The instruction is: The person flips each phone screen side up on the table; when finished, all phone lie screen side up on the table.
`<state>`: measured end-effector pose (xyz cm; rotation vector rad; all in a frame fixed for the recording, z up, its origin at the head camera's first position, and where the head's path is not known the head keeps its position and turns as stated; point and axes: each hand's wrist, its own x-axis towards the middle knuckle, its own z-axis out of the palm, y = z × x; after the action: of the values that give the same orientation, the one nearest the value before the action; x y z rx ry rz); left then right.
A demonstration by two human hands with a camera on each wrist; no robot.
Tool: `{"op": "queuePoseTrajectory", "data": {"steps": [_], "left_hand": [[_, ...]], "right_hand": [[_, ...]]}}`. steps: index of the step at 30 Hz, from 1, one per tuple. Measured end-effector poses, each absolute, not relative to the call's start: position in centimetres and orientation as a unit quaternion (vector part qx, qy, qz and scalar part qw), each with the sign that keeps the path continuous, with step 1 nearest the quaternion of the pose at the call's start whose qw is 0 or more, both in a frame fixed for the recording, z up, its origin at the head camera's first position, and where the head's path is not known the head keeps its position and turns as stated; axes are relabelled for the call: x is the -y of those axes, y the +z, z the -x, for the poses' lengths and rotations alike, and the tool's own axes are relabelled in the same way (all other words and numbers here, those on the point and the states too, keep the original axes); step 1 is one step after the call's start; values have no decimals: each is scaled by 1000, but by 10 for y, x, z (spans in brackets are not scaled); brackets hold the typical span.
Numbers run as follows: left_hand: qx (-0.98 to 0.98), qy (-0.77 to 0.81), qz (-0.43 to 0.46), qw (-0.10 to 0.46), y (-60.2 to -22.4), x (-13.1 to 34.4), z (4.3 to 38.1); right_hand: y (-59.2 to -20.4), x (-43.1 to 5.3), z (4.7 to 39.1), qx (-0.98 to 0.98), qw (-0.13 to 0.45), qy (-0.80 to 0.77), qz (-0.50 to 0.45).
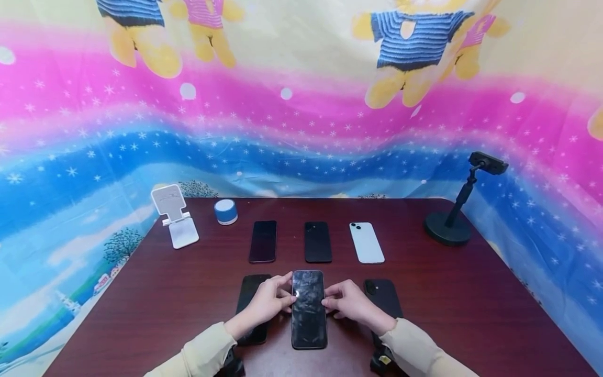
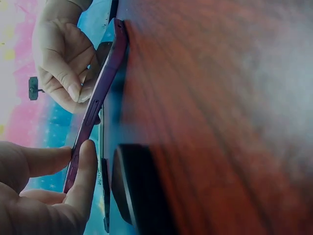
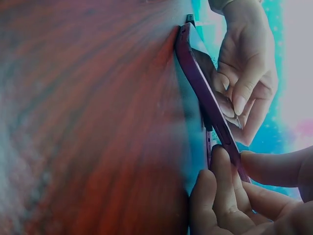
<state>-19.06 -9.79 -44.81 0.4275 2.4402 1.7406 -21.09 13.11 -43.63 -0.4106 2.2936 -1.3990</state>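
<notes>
"Smudged phone (image 1: 309,324) at the near middle of the table (image 1: 471,293), between both hands; which step would you call this?"

"Holding it propped at a tilt, I judge; its screen faces up, its far end is raised, its near end sits low, on the table or just above it; I cannot tell which."

"And the fingers?"

"Left hand (image 1: 267,301) pinches the left edge, thumb on the screen side, a finger beneath; right hand (image 1: 349,302) matches it on the right; both grips sit on the far half."

"Next move?"

"Whether raising or lowering it, I'd say even effort from both sides; the near end has no finger on it and could knock or slide."

"How much room?"

"Little sideways; a black phone (image 1: 249,290) lies just left, partly behind the left hand, and a dark phone (image 1: 386,296) just right; a narrow strip separates it from the far row, where a white phone (image 1: 368,245) lies rightmost; wider bare surface spreads left and right, short of the white stand (image 1: 184,233) and black stand (image 1: 447,230); the table's near edge is out of view."
</notes>
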Motion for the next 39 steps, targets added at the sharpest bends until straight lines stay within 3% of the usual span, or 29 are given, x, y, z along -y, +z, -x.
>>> {"op": "queuePoseTrajectory", "data": {"steps": [39], "left_hand": [[-873,460,-138,84,-444,98,190]], "right_hand": [[-443,-130,219,-805,234,-529,133]]}}
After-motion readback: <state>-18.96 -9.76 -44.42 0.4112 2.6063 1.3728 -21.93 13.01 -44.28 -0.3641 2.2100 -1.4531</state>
